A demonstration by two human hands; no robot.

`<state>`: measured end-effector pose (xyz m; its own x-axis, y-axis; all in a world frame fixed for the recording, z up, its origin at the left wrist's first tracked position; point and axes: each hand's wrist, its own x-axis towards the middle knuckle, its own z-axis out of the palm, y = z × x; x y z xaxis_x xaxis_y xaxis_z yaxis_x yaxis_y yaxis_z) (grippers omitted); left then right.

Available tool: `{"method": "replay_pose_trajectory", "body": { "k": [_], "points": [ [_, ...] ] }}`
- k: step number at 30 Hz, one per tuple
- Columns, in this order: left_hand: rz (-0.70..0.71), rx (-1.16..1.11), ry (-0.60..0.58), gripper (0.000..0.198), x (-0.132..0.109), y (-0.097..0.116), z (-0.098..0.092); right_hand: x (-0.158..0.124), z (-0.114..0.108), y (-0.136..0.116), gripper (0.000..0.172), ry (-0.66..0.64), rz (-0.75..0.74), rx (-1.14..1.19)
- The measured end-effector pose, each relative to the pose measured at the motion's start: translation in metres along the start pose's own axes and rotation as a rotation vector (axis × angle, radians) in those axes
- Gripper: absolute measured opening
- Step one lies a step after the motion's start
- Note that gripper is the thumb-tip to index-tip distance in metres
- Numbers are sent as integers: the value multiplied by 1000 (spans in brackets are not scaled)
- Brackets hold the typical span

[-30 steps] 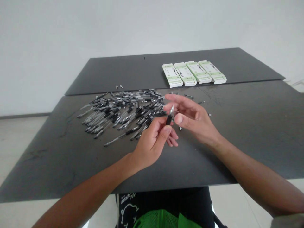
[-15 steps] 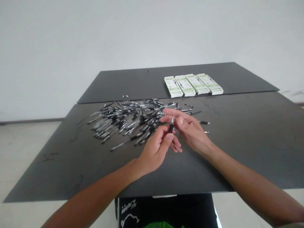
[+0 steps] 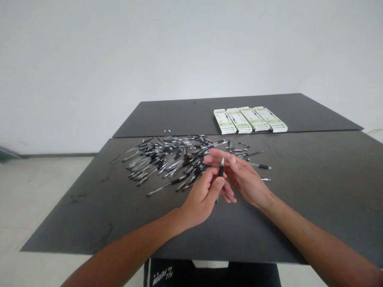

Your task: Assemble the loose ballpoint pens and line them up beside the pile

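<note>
A clear-barrelled pen (image 3: 221, 169) with a black grip and a silver tip points upward between my hands. My left hand (image 3: 203, 195) pinches it between thumb and forefinger, its other fingers loosely extended. Just to the right, my right hand (image 3: 245, 175) has its fingers stretched out behind the pen tip and its thumb raised close to it. Nothing shows in that hand's fingers; whether its palm touches the pen, I cannot tell. Behind both hands spreads a large heap of pens and pen parts (image 3: 155, 159), mostly clear and black.
Several flat green-and-white boxes (image 3: 249, 120) lie side by side toward the back of the dark table (image 3: 74, 215). Two small tips (image 3: 166, 131) sit beyond the heap. A few loose pens (image 3: 260, 166) rest right of my right hand. A pale wall stands behind the table.
The camera view has tilted up slightly, so the table appears lower and farther right. My hands keep nearly the same pose around the pen, and more of its lower barrel shows.
</note>
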<state>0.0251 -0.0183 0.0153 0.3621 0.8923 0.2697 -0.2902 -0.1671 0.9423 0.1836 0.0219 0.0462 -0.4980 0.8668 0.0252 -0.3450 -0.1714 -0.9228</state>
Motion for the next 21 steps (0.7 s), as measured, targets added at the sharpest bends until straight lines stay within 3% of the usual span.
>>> {"method": "replay_pose_trajectory", "body": {
  "k": [4, 11, 14, 17, 21],
  "points": [
    [-15, -24, 0, 29, 1, 1, -1, -3, 2, -3, 51, -61, 55, 1],
    [-27, -16, -11, 31, 2, 0, -1, 1, 0, -2, 23, 74, -36, -34],
    [-37, -17, -30, 32, 0, 0, 1, 0, 3, 1, 31, 79, -45, -17],
    [-46, -46, -31, 32, 0, 2, 3, -3, 4, 0, 44, -7, -7, 37],
    [-60, -76, -25, 33, 1, 4, 2, -5, 1, -3, 36, -70, 24, 63]
  ]
}}
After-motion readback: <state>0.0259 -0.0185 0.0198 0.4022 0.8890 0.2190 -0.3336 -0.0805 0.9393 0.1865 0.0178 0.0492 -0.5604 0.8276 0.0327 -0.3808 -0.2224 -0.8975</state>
